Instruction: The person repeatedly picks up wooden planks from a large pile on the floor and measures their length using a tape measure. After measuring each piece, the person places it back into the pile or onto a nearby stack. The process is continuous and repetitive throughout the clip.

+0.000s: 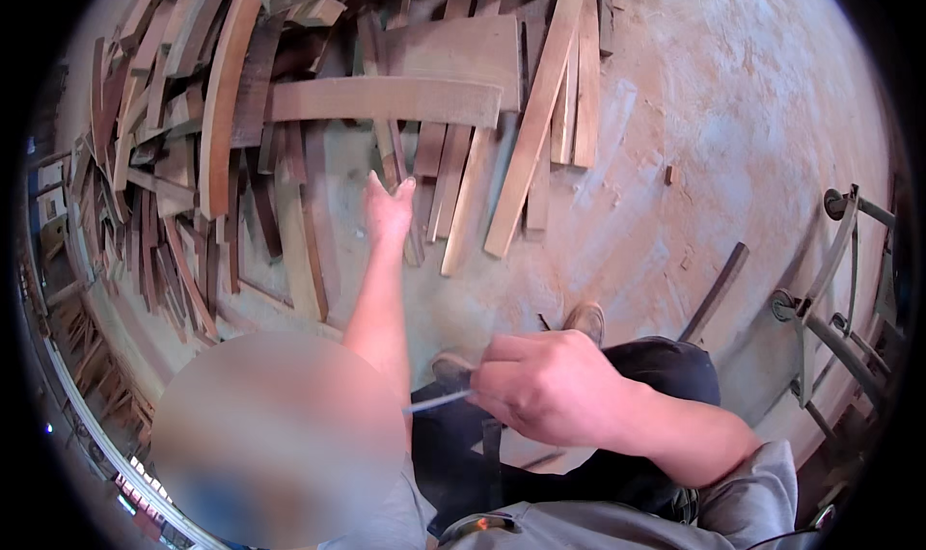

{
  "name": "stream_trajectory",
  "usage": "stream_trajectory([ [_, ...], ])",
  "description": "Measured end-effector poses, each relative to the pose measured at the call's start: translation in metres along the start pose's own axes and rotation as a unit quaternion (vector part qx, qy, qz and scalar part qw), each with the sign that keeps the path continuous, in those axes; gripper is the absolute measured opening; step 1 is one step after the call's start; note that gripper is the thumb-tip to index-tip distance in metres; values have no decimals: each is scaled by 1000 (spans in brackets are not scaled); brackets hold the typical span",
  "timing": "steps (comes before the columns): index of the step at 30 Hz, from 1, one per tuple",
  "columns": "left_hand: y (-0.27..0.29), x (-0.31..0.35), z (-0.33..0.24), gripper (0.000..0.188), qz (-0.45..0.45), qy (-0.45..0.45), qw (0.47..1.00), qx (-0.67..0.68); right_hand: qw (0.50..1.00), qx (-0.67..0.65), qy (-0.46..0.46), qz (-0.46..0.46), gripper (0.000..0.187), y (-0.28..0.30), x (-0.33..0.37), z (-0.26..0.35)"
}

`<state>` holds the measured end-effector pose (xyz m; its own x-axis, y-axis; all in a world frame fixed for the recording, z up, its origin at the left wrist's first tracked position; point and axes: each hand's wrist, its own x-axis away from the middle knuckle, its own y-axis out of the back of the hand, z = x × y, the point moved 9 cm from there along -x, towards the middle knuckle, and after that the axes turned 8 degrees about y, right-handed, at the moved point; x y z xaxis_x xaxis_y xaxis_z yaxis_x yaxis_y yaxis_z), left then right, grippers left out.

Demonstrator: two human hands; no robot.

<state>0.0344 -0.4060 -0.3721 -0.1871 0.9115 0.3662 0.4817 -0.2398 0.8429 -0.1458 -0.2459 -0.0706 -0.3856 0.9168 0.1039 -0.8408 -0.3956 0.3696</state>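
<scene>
My left hand (389, 212) reaches far forward over the wood pile, thumb and fingers spread apart in a V. A narrow wooden strip (394, 150) runs into the gap between them and shows again beside the wrist. Whether the fingers touch it, I cannot tell. Close to my body, my right hand (540, 381) is closed with its knuckles up. A thin, pale grey stick-like thing (439, 401) sticks out of it to the left; its other end is hidden in the fingers. Beyond my left hand, a wide board (386, 100) lies across several strips.
Long planks and offcuts (217, 116) are heaped at the left and far side. A light plank (540, 116) slants at the heap's right edge. A dark bar (714, 291) lies right of my legs. A metal frame with wheels (810, 304) stands at the far right. A blurred patch covers the lower left.
</scene>
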Motion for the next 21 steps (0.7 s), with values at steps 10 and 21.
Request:
stream_trajectory([
  [10,-36,0,48,26,126,81,938,312,991,113,71,13,14,11,-11,-18],
  [21,9,163,36,34,251,309,660,637,989,122,73,-25,14,24,-53,-52],
])
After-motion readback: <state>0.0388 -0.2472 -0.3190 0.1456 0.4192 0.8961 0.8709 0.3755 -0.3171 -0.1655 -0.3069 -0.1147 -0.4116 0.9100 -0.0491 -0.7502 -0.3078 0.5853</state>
